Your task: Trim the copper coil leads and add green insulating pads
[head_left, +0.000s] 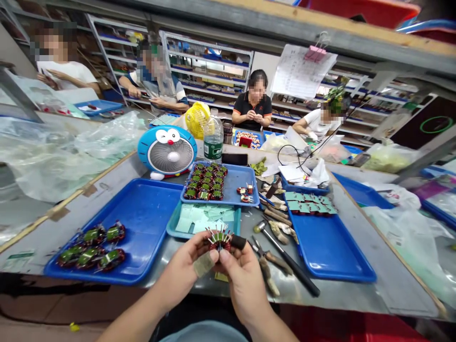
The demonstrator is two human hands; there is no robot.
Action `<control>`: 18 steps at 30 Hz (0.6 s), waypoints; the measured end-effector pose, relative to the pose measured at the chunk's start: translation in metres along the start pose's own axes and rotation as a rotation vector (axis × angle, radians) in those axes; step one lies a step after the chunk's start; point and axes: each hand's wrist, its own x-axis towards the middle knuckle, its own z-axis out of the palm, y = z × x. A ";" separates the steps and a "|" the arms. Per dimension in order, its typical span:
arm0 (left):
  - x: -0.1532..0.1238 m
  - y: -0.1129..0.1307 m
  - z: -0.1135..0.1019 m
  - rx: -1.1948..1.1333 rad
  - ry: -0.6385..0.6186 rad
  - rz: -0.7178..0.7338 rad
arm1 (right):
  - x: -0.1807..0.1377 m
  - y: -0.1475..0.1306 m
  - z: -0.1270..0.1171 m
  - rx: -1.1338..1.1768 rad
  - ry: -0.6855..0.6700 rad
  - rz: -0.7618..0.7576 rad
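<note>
A copper-wound toroidal coil (219, 241) with a green centre and several wire leads pointing up is held between both hands near the table's front edge. My left hand (187, 263) is closed on its left side, with a tan wrap on one finger. Closed on the right side is my right hand (242, 266), with a dark cover on a fingertip. Behind the coil lies a teal tray (173, 227) of pale green cards (199, 216). More coils stand in rows in a blue tray (233, 175), and several others (94, 247) rest in the left blue tray (142, 228).
At right, a blue tray (335, 251) holds card-topped coils (309, 204). A hammer (285, 254), pliers (261, 259) and other tools lie between trays. A blue fan (173, 154) and a plastic bottle (213, 142) stand behind. Several people sit across the bench.
</note>
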 end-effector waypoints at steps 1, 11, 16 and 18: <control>0.001 0.001 0.002 0.003 0.003 0.004 | 0.000 0.000 0.000 0.001 0.009 0.001; 0.004 0.002 0.007 -0.010 0.026 -0.022 | 0.001 0.001 -0.004 -0.008 0.026 0.038; 0.003 0.001 0.002 -0.014 0.006 -0.015 | -0.001 0.001 -0.011 -0.093 -0.013 0.009; 0.002 0.001 -0.004 -0.008 -0.010 -0.025 | -0.002 -0.010 -0.019 -0.219 -0.058 -0.013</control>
